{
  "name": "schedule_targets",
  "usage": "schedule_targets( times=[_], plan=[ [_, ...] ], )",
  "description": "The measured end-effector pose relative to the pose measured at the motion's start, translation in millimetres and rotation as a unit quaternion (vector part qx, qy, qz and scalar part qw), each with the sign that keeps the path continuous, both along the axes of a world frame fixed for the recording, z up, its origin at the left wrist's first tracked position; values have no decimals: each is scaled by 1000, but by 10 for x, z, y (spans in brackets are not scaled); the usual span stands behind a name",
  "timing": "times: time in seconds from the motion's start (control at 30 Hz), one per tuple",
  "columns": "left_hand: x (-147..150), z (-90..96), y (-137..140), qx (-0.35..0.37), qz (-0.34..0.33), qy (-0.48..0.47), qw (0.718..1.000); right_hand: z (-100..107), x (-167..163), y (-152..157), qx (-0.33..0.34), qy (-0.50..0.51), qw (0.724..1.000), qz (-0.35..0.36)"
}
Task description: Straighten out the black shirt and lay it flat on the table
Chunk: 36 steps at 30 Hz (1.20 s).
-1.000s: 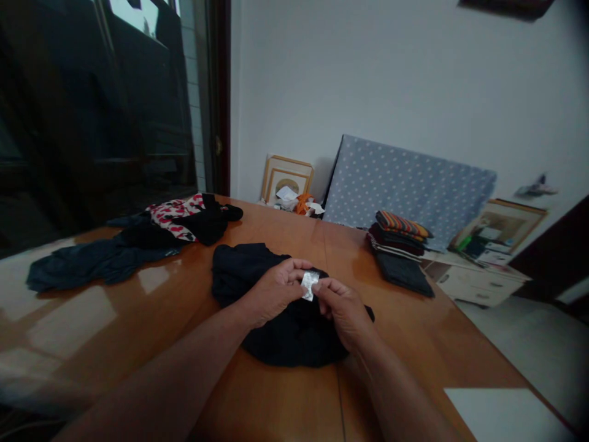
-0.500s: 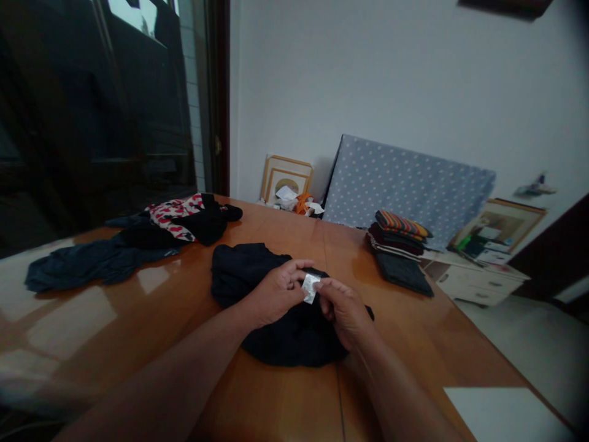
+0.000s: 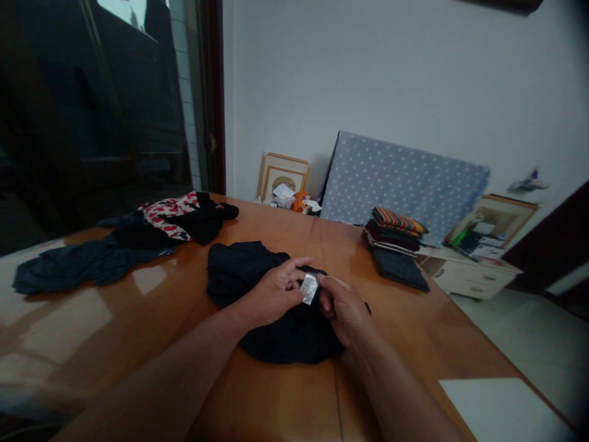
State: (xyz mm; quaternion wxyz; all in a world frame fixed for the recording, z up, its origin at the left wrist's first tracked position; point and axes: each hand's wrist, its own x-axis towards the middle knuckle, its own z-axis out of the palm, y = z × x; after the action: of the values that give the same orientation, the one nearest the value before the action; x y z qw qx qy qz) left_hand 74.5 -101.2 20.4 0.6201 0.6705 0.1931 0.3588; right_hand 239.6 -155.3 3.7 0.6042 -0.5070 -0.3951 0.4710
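Note:
A dark navy or black garment (image 3: 289, 337) lies bunched on the wooden table in front of me; its kind is hard to make out. A white care label (image 3: 310, 288) sticks up from it between my hands. My left hand (image 3: 278, 288) rests over the garment, closed with thumb and fingers at the label's left edge. From the other side, my right hand (image 3: 343, 304) pinches the label's right edge between thumb and forefinger, the other fingers curled under. The small print on the label is too blurred to read.
Loose clothes (image 3: 175, 224), dark and red-patterned, lie at the table's left. A stack of folded clothes (image 3: 396, 236) stands at the back right. A white sheet (image 3: 499, 408) lies near the right front edge of the table (image 3: 271, 399). Beyond are a dotted cloth (image 3: 400, 178) and a drawer cabinet (image 3: 473, 276).
The view has shifted slightly, so the surroundings sit a little further left. Both hands keep their hold at the label, which has tilted slightly.

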Motion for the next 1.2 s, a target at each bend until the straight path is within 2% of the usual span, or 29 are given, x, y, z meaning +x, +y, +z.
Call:
schedule_targets(
  times=[0.2,0.43,0.87,1.2],
  plan=[
    [-10,6,24,-54,-26,-22,998,33,-11,-10,8,-4,1000,3],
    [-13,16,28,-65,-32,-22,997,58,-8,-30,15,-24,1000,7],
    [-11,-23,40,-54,-43,-24,997,15,-13,-6,7,-11,1000,-6],
    [-11,-25,18,-27,-28,-15,999,2,-3,-2,6,3,1000,1]
  ],
)
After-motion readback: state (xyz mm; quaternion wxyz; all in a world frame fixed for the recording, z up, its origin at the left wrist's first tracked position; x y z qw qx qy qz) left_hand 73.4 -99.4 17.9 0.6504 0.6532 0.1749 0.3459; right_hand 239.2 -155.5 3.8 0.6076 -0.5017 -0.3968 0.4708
